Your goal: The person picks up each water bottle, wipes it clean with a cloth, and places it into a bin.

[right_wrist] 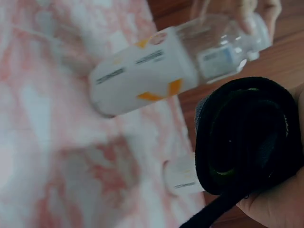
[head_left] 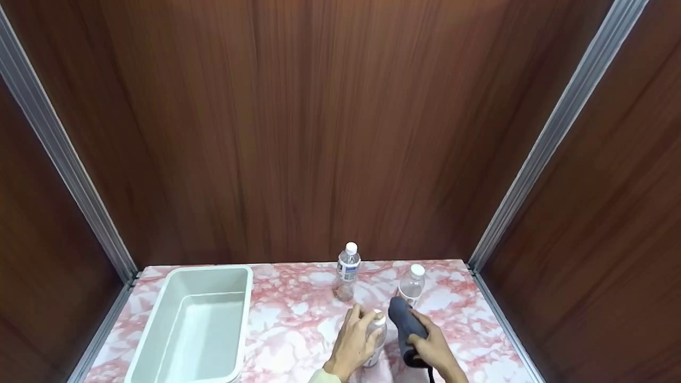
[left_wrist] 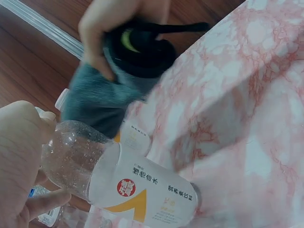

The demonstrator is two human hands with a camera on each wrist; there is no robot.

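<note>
A clear plastic bottle (head_left: 376, 352) with a white cap stands on the table. My left hand (head_left: 351, 340) grips it near the top, its fingers curled about the neck and cap. Its white label with an orange mark shows in the left wrist view. To the right, my right hand (head_left: 433, 346) holds a dark grey fabric roll (head_left: 405, 325) above the table. The roll's black end (right_wrist: 247, 137), with a black strap (right_wrist: 213, 209) hanging from it, faces the right wrist camera. What the fabric wraps, if anything, cannot be seen.
A second white-capped bottle (head_left: 414, 286) stands behind the roll. Further back on the left is another clear bottle (head_left: 348, 270) with a blue and white label. At the left sits a pale grey-green tub (head_left: 248, 298). Brown wood-patterned panels (head_left: 298, 133) enclose the pink marbled tabletop (head_left: 287, 346).
</note>
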